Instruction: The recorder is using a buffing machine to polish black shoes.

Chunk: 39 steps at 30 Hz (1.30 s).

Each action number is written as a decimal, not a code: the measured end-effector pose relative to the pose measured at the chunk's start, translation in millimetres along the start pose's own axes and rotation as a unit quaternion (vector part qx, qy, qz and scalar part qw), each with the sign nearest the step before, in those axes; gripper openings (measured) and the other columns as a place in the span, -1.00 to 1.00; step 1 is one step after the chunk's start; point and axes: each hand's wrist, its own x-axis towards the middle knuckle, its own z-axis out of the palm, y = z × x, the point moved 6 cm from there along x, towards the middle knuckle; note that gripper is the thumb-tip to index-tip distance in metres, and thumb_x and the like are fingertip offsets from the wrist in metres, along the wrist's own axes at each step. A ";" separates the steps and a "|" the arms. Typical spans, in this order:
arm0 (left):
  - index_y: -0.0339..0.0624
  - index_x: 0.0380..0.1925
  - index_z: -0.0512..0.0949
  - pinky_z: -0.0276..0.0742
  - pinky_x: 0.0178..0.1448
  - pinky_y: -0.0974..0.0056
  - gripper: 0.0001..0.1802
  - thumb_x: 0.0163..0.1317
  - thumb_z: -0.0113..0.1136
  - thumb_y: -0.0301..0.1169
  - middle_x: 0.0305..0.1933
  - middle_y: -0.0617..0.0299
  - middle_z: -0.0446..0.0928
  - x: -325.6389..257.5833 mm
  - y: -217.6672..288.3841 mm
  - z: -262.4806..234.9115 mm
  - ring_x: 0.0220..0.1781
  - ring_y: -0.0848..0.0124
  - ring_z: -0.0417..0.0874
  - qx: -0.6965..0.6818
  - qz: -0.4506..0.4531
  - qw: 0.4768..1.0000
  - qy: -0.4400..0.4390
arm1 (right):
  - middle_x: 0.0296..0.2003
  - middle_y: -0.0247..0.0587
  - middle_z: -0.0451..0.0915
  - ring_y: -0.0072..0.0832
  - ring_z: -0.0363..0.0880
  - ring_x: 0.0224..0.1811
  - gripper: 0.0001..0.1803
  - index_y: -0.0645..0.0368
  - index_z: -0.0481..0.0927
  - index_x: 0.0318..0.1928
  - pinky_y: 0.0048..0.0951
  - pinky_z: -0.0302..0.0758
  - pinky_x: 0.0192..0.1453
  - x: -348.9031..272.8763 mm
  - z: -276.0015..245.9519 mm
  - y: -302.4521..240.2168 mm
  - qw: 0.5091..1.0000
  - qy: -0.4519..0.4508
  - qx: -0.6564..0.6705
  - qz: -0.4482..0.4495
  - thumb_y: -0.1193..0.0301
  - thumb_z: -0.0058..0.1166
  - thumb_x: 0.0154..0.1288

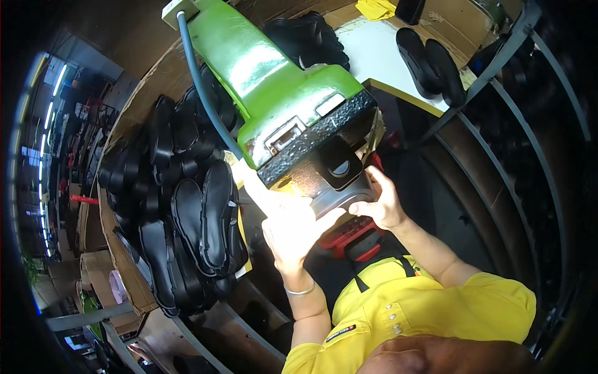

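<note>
— What do the hands hold?
— The left hand (293, 234) and right hand (380, 202) close their fingers around a grey, smooth-looking sole (339, 199) beneath the glossy green machine (274, 87).
— And nearby?
— Matte black rubber soles (187, 206), ridged, piled left.

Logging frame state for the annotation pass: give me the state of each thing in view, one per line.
left hand: raised, gripping a brightly lit piece under the machine head
right hand: fingers on the grey part below the green machine
black shoe soles: piled loosely at left
two black soles: lying flat on white table
</note>
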 end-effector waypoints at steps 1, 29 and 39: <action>-0.18 -0.41 0.65 0.52 -0.25 0.27 -0.54 -0.32 0.66 -0.23 -0.46 0.30 0.54 -3.6 -3.4 4.4 -0.37 0.33 0.59 0.028 0.016 0.999 -0.018 | -0.06 -0.22 0.53 -0.52 0.48 0.03 -0.39 0.30 0.43 0.06 -0.44 0.43 0.15 -0.5 -1.0 0.6 1.000 -0.004 -0.017 0.004 0.61 0.41 -0.03; -0.31 0.10 0.32 0.35 0.24 0.34 -0.34 -0.01 0.43 -0.64 -0.02 0.18 0.37 -82.6 13.5 110.7 0.07 0.41 0.42 -0.535 -0.301 0.774 0.152 | -0.16 -0.31 0.62 -0.73 0.31 -0.54 -0.36 0.21 0.54 0.08 -0.66 0.35 -0.46 -15.0 -14.2 -13.1 0.928 0.087 -0.335 -0.137 0.46 0.47 -0.09; -0.35 0.19 0.25 0.45 0.13 0.25 -0.38 0.33 0.19 -0.14 0.09 -0.02 0.41 -99.4 48.1 122.8 0.03 0.28 0.50 -0.464 -0.243 0.833 0.177 | -0.15 -0.08 0.49 -0.15 0.52 -0.10 -0.41 0.26 0.45 0.08 -0.25 0.47 -0.03 -18.6 -9.8 -124.3 0.828 -0.196 -0.472 -0.230 0.43 0.35 -0.01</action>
